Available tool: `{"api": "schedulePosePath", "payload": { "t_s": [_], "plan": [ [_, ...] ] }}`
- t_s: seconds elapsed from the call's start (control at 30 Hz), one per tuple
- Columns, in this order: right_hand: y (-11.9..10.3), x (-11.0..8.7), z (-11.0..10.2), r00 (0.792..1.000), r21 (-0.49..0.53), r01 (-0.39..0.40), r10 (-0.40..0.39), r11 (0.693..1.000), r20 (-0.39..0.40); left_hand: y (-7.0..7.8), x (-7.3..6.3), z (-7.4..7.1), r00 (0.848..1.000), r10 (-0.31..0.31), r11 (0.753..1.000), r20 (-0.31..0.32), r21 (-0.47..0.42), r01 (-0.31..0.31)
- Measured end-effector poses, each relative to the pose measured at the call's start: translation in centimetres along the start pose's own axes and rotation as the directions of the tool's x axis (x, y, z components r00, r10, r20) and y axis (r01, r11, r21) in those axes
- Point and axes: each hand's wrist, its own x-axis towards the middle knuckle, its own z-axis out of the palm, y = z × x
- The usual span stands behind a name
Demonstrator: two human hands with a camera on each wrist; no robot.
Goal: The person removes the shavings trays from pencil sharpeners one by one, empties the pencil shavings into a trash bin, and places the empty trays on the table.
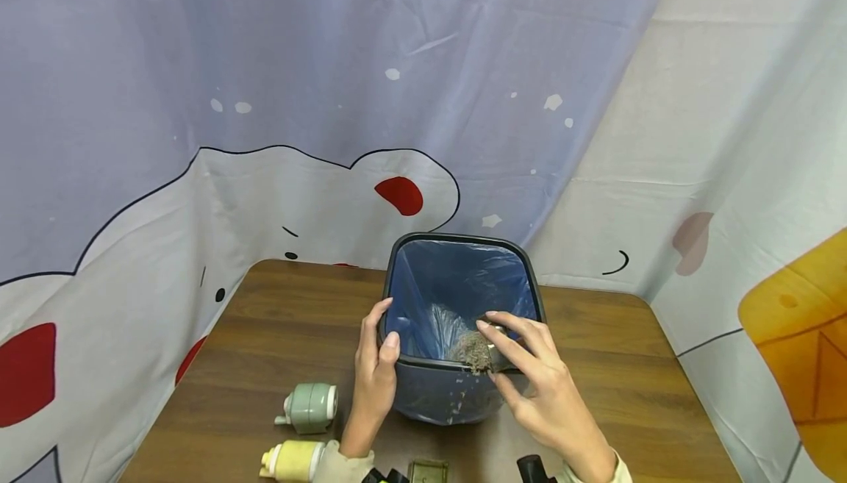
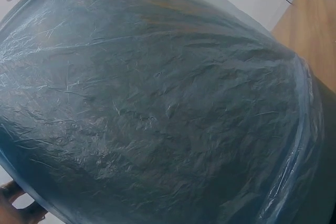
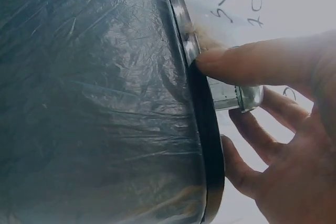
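Observation:
A dark bin [image 1: 437, 395] lined with a translucent blue bag [image 1: 430, 321] stands on the table. My left hand [image 1: 375, 376] holds the bin's left rim, thumb toward the near corner; its fingers [image 2: 21, 203] show at the lower left in the left wrist view. Over the near right rim, my right hand [image 1: 539, 380] grips a small clear container [image 3: 231, 95] between thumb and fingers. The container is tipped toward the bin's inside, and a clump of grey-brown dust [image 1: 471, 351] lies at its mouth. Bits of dust cling to the bin's near outer side.
Left of the bin, a green cylindrical part [image 1: 311, 407] and a yellow one [image 1: 298, 461] lie on the wooden table [image 1: 298, 321]. A small olive box [image 1: 428, 472] sits at the near edge. A printed curtain [image 1: 331, 64] hangs behind.

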Motion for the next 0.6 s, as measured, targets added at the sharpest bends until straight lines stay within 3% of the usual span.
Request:
{"api": "schedulePosePath", "payload": {
  "t_s": [0.23,0.4,0.6],
  "plan": [
    [0.1,0.4,-0.7,0.997,-0.060,-0.049,0.053,0.997,0.064,-0.1,0.1,0.0,1.000,0.012,1.000,-0.001,-0.004,-0.012],
    [0.4,0.6,-1.4,0.975,-0.077,-0.145,0.156,0.986,0.156,-0.1,0.0,0.1,1.000,0.011,1.000,-0.001,-0.005,-0.011],
    [0.7,0.9,-1.9,0.960,-0.089,-0.166,0.181,0.982,0.212,0.0,0.0,0.1,1.000,-0.001,1.000,-0.002,-0.012,0.001]
  ]
}}
